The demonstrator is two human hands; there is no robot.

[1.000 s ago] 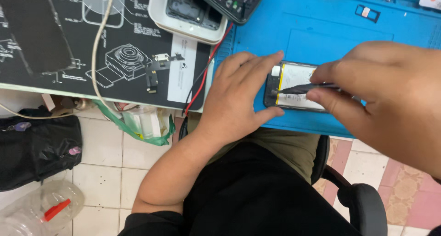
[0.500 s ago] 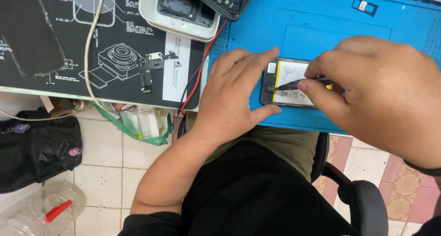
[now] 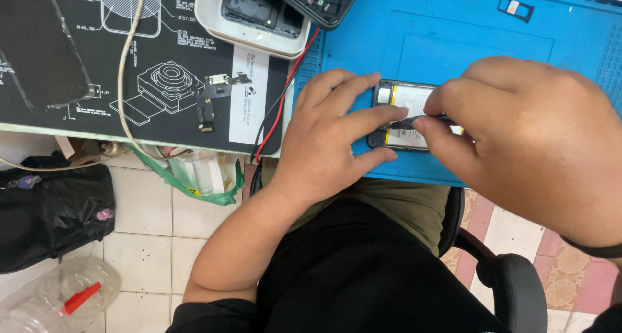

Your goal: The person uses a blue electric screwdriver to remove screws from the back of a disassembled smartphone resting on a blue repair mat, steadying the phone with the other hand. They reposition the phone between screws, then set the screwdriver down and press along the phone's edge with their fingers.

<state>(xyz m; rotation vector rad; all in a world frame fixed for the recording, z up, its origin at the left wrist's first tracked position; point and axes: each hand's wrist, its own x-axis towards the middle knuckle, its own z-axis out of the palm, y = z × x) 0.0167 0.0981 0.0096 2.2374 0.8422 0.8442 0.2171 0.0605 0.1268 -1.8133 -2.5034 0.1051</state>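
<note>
Two bare hands meet over an opened dark smartphone with a white-and-yellow battery (image 3: 407,106), lying right of centre in the frame on a blue rubber work mat (image 3: 453,41). Left hand (image 3: 330,135) lies spread, its fingers open and pressing the phone's left end. Right hand (image 3: 525,132) has thumb and forefinger pinched shut on a thin black tool (image 3: 414,121) across the battery. Upper left lies a black diagram mat (image 3: 129,80); a white tray of phone parts (image 3: 259,15) sits at top centre.
</note>
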